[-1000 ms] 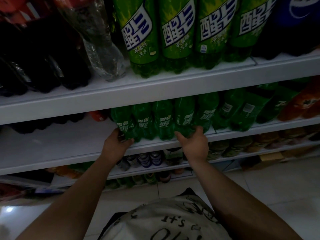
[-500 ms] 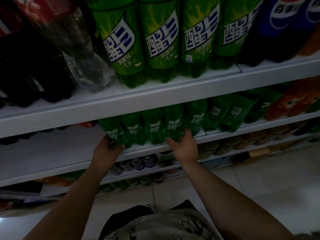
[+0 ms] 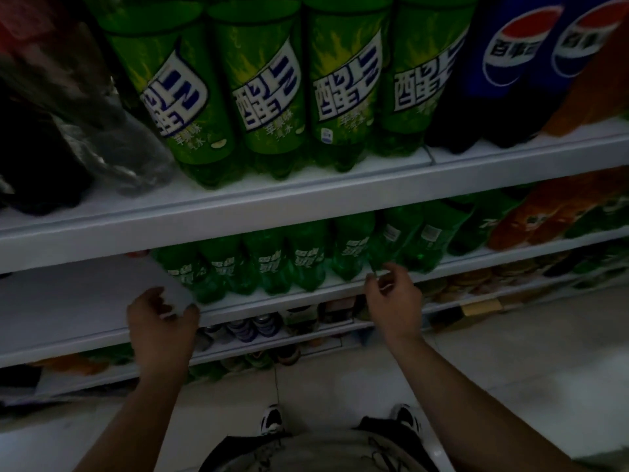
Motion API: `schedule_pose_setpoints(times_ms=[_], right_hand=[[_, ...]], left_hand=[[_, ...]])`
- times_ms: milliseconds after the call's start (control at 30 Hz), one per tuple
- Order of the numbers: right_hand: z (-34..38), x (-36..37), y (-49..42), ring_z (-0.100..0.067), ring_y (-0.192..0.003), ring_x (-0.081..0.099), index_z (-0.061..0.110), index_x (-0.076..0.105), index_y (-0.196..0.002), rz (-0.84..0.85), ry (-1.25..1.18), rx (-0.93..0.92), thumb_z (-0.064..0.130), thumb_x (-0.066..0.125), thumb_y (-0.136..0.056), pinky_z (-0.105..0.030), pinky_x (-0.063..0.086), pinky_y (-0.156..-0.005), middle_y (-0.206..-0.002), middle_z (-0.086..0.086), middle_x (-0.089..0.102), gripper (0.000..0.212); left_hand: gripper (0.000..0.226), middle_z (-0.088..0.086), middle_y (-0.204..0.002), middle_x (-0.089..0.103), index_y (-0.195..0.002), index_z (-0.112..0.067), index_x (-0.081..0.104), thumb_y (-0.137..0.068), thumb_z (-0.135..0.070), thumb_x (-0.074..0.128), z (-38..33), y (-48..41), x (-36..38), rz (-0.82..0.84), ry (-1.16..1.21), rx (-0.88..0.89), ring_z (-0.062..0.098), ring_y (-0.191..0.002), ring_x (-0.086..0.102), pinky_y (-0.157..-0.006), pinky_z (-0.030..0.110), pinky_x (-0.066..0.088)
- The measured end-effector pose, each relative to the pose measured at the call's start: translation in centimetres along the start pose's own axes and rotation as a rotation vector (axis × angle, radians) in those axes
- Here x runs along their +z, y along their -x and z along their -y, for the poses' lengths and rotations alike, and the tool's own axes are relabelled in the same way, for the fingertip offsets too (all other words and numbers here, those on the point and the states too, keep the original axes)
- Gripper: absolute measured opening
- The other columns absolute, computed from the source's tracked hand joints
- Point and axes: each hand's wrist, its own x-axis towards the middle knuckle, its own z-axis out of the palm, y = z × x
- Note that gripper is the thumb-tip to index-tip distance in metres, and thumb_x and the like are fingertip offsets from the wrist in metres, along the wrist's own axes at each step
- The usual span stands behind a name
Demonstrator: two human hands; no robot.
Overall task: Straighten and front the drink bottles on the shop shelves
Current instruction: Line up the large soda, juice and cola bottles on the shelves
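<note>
As both hands hover empty, we judge ourselves between moves on the middle shelf [image 3: 68, 301]. Our left hand [image 3: 160, 318] hangs just before the shelf lip, beside the left end of the green bottles [image 3: 272, 264], its fingers loosely curled round nothing. Our right hand [image 3: 394, 301] sits just below the right end of the row, half-open and also holding nothing.

The five green bottles stand upright at the front edge with their labels outward, so that stretch looks done. Just to their right, two turned bottles [image 3: 408, 236] show barcodes rather than names. We think the next move is a grip on each one and a twist until its label faces the aisle, without knocking its close neighbours.

The shelving is white metal, with a bare stretch left of the row. On the top shelf [image 3: 306, 202] stand large green bottles [image 3: 265, 97], blue cola bottles [image 3: 510, 63] to their right and dark bottles [image 3: 34, 148] to their left. Orange bottles [image 3: 551, 216] fill the far right of the middle shelf, and cans [image 3: 245, 328] sit on the shelf below. The floor [image 3: 510, 369] is pale tile and the light is dim.
</note>
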Motion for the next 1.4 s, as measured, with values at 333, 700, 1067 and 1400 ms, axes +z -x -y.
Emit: schedule_pose_setpoints(times_ms=[333,700,1067,1400], right_hand=[[-5.7,-9.0,-7.0,-0.019,-0.071,0.059,0.011,0.059,-0.102,0.048,-0.049,-0.192,0.029,0.072,-0.082,-0.031,0.049,-0.065,-0.08,0.002,0.059,0.029],[-5.6,-10.3,-10.7,-0.022,-0.108,0.057,0.021,0.05,-0.129,0.383,-0.051,-0.221,0.048,0.073,-0.076,-0.035,0.05,-0.085,-0.123,-0.008,0.057,0.064],[-5.5,-9.6,-10.3,-0.03,-0.117,0.05,0.01,0.04,-0.138,0.313,-0.034,-0.23,0.031,0.073,-0.081,-0.037,0.046,-0.091,-0.131,-0.015,0.048,0.069],[-4.7,-8.0,-9.5,-0.031,-0.118,0.048,0.007,0.033,-0.138,0.175,-0.033,-0.055,0.04,0.078,-0.071,-0.043,0.048,-0.092,-0.134,-0.013,0.04,0.088]], left_hand=[[0.023,0.007,-0.094,0.068,-0.107,-0.008,0.066,-0.087,-0.019,0.066,-11.2,16.9,14.6,0.151,-0.075,0.237,0.021,-0.079,0.065,-0.069,0.023,0.048],[0.064,0.016,-0.136,0.048,-0.141,-0.005,0.035,-0.086,-0.022,0.064,-22.2,17.5,25.9,0.059,0.081,-0.025,0.028,-0.124,0.047,-0.103,0.036,0.04],[0.062,0.018,-0.131,0.054,-0.141,-0.007,0.029,-0.092,-0.031,0.058,-21.3,16.6,26.9,0.054,-0.101,-0.039,0.034,-0.117,0.054,-0.089,0.04,0.047],[0.073,0.02,-0.142,0.043,-0.151,-0.006,0.005,-0.097,-0.026,0.051,-19.3,17.6,26.0,0.181,-0.045,0.066,0.033,-0.122,0.049,-0.097,0.036,0.042]])
